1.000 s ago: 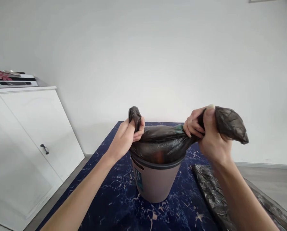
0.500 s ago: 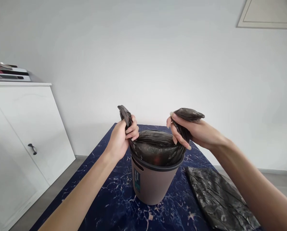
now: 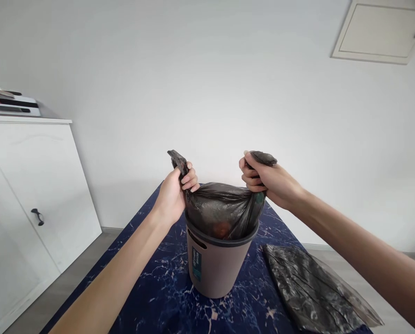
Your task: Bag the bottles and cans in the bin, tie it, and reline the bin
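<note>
A black garbage bag (image 3: pixel 221 208) bulges up out of a taupe trash can (image 3: pixel 214 271) with a dark rim. Something reddish shows faintly through its thin plastic. My left hand (image 3: pixel 174 192) is closed round one gathered end of the bag, whose tip sticks up above the thumb. On the other side, my right hand (image 3: pixel 268 178) grips the opposite end in a fist, with a bunched piece poking out on top. The bag is stretched between both hands, its lower part hidden inside the can.
The can stands on a table with a blue marble-patterned top (image 3: pixel 158 297). A flat black plastic bag (image 3: pixel 315 283) lies at the right and overhangs the table edge. A white cabinet (image 3: pixel 36 185) stands at the left; a wall panel (image 3: pixel 378 32) is at the upper right.
My right hand has closed its fingers tightly round its end of the bag. The bag bulges a little higher from the can, and the view has shifted slightly.
</note>
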Tool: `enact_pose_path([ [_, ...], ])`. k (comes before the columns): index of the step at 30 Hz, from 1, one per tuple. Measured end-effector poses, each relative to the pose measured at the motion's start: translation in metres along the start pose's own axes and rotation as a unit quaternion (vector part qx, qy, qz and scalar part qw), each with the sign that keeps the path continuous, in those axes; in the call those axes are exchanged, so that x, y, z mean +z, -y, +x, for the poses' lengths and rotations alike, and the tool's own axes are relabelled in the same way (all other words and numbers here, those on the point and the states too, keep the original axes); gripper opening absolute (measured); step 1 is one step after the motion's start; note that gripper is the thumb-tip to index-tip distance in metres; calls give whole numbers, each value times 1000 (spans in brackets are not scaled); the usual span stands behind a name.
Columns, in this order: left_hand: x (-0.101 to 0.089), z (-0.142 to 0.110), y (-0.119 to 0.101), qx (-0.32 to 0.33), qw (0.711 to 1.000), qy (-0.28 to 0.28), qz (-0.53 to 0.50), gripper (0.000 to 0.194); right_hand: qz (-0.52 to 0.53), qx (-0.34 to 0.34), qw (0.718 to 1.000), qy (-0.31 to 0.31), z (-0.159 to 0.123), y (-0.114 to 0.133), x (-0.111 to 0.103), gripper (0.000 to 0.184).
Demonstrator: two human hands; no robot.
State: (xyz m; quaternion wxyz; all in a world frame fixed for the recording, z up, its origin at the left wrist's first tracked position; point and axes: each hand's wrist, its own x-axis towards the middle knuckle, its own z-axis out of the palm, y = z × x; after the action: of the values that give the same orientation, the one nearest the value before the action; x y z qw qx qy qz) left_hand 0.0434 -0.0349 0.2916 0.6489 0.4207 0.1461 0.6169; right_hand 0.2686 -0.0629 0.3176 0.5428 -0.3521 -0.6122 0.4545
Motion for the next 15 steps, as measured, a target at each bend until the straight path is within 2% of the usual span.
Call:
enact_pose_path([
  [5,-3,-6,-1,4,1000,-14,-14,35,44,-73,995,-56,8,-10,4,54],
  [8,0,-8,0,4,1000,-2,-14,36,53,-100,990,-86,9,-18,3,55],
  [15,27,6,14,-12,1000,15,13,37,43,-110,986,-119,4,-28,-11,54],
])
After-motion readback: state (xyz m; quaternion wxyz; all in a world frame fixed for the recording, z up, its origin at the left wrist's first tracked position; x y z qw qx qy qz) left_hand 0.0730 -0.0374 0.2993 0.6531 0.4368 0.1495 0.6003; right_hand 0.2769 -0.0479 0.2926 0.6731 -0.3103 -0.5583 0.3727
